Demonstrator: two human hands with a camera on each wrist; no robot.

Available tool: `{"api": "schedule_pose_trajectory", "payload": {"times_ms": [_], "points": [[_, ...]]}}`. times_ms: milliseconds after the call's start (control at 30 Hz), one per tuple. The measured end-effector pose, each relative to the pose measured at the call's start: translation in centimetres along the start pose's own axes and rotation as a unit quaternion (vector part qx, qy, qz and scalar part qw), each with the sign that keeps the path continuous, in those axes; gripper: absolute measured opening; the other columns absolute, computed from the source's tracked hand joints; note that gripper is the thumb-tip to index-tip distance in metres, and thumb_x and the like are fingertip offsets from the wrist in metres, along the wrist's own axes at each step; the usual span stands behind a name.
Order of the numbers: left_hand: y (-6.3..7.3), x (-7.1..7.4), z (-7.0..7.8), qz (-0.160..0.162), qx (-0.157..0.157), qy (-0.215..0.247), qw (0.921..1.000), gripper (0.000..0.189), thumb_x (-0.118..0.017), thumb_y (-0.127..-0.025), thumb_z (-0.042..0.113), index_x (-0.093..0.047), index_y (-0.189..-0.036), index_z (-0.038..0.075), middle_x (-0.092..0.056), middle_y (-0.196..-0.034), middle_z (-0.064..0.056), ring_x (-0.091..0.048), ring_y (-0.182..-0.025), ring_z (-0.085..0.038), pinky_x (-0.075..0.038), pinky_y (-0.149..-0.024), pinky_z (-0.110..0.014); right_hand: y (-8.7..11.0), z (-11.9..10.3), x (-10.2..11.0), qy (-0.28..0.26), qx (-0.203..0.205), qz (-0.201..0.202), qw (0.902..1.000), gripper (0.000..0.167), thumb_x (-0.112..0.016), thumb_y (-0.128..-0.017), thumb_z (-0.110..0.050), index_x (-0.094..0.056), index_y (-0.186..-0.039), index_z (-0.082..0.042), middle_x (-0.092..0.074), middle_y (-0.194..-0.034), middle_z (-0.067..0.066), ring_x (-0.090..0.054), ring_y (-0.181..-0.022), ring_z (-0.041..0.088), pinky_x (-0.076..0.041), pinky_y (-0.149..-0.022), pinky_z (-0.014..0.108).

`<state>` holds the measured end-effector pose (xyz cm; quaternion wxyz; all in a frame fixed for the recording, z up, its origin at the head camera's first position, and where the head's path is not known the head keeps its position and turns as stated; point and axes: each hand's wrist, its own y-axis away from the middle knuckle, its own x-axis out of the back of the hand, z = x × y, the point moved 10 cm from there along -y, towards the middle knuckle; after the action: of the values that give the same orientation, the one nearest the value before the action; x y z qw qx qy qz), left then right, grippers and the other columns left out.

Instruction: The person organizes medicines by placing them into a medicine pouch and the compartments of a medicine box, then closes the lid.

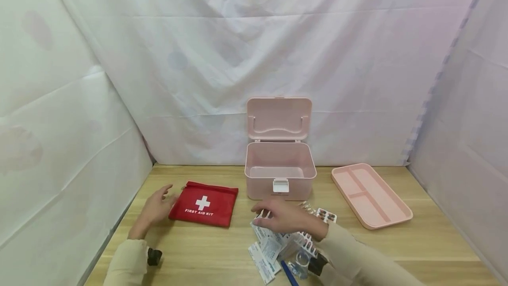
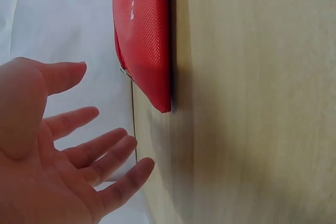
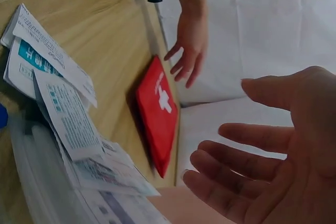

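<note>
A red zip pouch (image 1: 216, 212) marked FIRST AID KIT lies flat on the table, left of centre. My left hand (image 1: 158, 205) is just left of the pouch; in the left wrist view its fingers (image 2: 79, 150) are spread and apart from the pouch corner (image 2: 152, 72). Above a heap of paper packets (image 1: 262, 261) hovers my right hand (image 1: 286, 216), which holds nothing; its fingers (image 3: 241, 166) are loosely bent in the right wrist view. Blister packs of capsules (image 1: 326, 215) lie partly hidden under the right forearm.
A pink box (image 1: 258, 187) with its lid (image 1: 279, 120) raised stands at the back centre. To the right lies a pink divided tray (image 1: 386, 197). A blue stick-like item (image 1: 289, 272) and a clear plastic item (image 1: 302, 259) are near the front edge. White cloth (image 1: 206, 78) surrounds the table.
</note>
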<state>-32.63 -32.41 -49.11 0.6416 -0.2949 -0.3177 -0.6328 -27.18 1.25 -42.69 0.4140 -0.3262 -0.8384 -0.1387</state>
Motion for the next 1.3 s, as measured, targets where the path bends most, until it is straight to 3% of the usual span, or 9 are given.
{"api": "schedule_pose_trajectory", "payload": {"times_ms": [167,333,433,600,733,933,1100,1300], "points": [[-0.3,0.1,-1.0,-0.012,0.027,0.026,0.9992,0.062,-0.051,-0.104,0.033,-0.033,-0.149,-0.005,-0.04,-0.142,-0.04,-0.046,-0.128,-0.054,-0.044,-0.099,-0.062,-2.0,0.3,-2.2,-0.009,-0.018,-0.037,0.9991,0.036,-0.063,-0.097,-0.029,-0.066,-0.124,-0.006,-0.07,-0.112,0.006,-0.064,-0.096,0.006,-0.053,-0.082,0.022],[-0.5,0.0,-1.4,-0.023,0.028,0.043,0.9984,0.061,-0.049,-0.104,0.034,-0.033,-0.149,-0.005,-0.042,-0.141,-0.039,-0.046,-0.128,-0.052,-0.044,-0.099,-0.061,-3.7,1.6,-3.9,-0.021,-0.071,-0.03,0.9968,0.04,-0.063,-0.096,-0.035,-0.065,-0.126,-0.008,-0.07,-0.107,-0.003,-0.062,-0.094,0.003,-0.052,-0.083,0.022],[-0.4,-0.2,-1.5,-0.03,0.033,0.053,0.9976,0.061,-0.049,-0.105,0.033,-0.032,-0.149,-0.005,-0.042,-0.141,-0.038,-0.045,-0.13,-0.052,-0.044,-0.1,-0.061,-4.4,2.6,-4.5,-0.059,-0.105,-0.017,0.9926,0.042,-0.065,-0.095,-0.032,-0.064,-0.126,-0.005,-0.069,-0.103,-0.003,-0.062,-0.091,0.005,-0.052,-0.083,0.025],[-0.5,-0.3,-1.5,-0.033,0.039,0.064,0.9966,0.061,-0.049,-0.105,0.034,-0.033,-0.149,-0.005,-0.044,-0.14,-0.036,-0.045,-0.129,-0.051,-0.044,-0.1,-0.061,-5.4,4.1,-5.3,-0.133,-0.139,0.006,0.9812,0.045,-0.067,-0.093,-0.027,-0.061,-0.126,0.003,-0.068,-0.095,0.002,-0.065,-0.078,0.013,-0.051,-0.077,0.027],[-0.6,-0.5,-1.8,-0.039,0.049,0.076,0.9951,0.06,-0.048,-0.105,0.034,-0.033,-0.149,-0.004,-0.046,-0.14,-0.035,-0.05,-0.125,-0.048,-0.047,-0.097,-0.057,-6.0,5.1,-6.0,-0.204,-0.169,0.01,0.9641,0.05,-0.067,-0.092,-0.023,-0.056,-0.13,0.008,-0.067,-0.094,0.006,-0.067,-0.078,0.023,-0.054,-0.073,0.031],[-0.8,-1.1,-2.5,-0.049,0.076,0.101,0.9907,0.061,-0.047,-0.105,0.036,-0.033,-0.15,-0.002,-0.046,-0.14,-0.034,-0.056,-0.118,-0.043,-0.054,-0.083,-0.041,-6.7,6.1,-7.3,-0.273,-0.206,0.006,0.9396,0.059,-0.068,-0.092,-0.024,-0.049,-0.136,0.01,-0.07,-0.091,0.014,-0.068,-0.081,0.025,-0.057,-0.079,0.038],[-0.9,-1.3,-2.7,-0.045,0.09,0.112,0.9886,0.059,-0.048,-0.105,0.034,-0.034,-0.149,-0.002,-0.046,-0.14,-0.035,-0.055,-0.121,-0.044,-0.054,-0.081,-0.038,-7.6,6.5,-7.8,-0.294,-0.212,0.013,0.9318,0.049,-0.068,-0.093,-0.025,-0.056,-0.129,0.006,-0.069,-0.089,0.014,-0.067,-0.079,0.025,-0.058,-0.074,0.039],[-1.1,-1.8,-2.3,-0.044,0.088,0.114,0.9886,0.053,-0.048,-0.105,0.028,-0.038,-0.146,-0.004,-0.051,-0.135,-0.034,-0.059,-0.114,-0.041,-0.052,-0.09,-0.047,-8.4,6.8,-8.2,-0.303,-0.219,0.018,0.9272,0.031,-0.067,-0.094,-0.025,-0.065,-0.114,-0.001,-0.069,-0.092,0.011,-0.068,-0.08,0.025,-0.058,-0.073,0.038]]}}
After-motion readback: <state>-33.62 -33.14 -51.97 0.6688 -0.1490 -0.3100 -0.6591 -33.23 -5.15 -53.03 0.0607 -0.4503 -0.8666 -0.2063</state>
